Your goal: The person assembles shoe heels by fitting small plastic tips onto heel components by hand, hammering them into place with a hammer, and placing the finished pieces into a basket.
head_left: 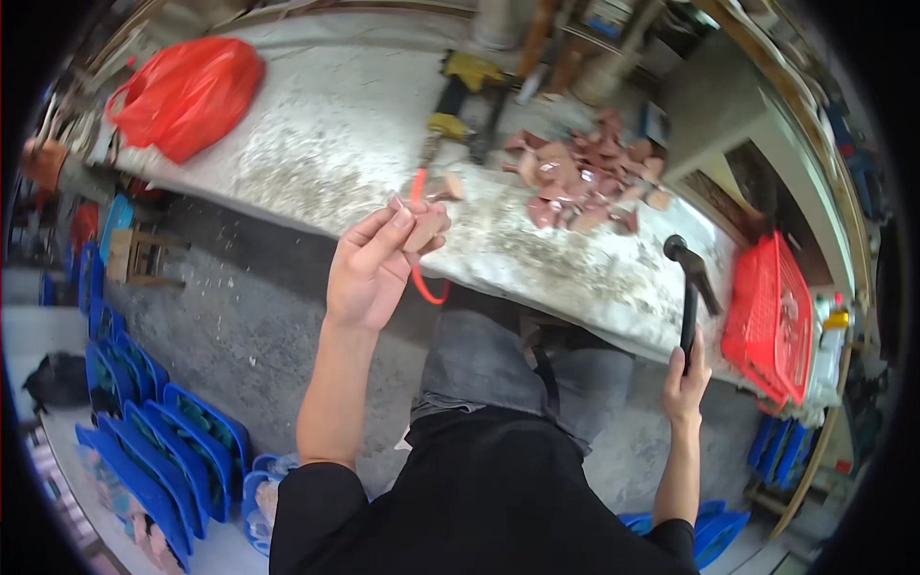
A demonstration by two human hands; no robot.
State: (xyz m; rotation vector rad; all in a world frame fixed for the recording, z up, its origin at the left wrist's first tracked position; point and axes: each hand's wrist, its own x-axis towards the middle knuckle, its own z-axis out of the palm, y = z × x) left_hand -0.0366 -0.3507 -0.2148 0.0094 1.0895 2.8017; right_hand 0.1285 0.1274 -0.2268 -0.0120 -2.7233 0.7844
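My left hand (376, 264) is raised over the table's near edge, its fingers closed around a small tan-pink piece (425, 230), whose kind I cannot make out. A thin orange-red cord or strip (419, 182) shows above these fingers and loops below them; whether they grip it too I cannot tell. At the right, my right hand (688, 381) is wrapped round the black handle of a hammer (692, 273), its head pointing away from me. Beyond my left hand lies a yellow-and-black tool (460, 96), blurred. One more small tan piece (450, 187) rests near my fingertips.
A heap of glossy brownish-pink pieces (585, 177) lies on the worn pale table (326, 144). A red plastic bag (192, 96) sits far left, a red basket (767, 321) at the right edge. Blue bins (163, 460) and a wooden stool (144, 257) stand lower left.
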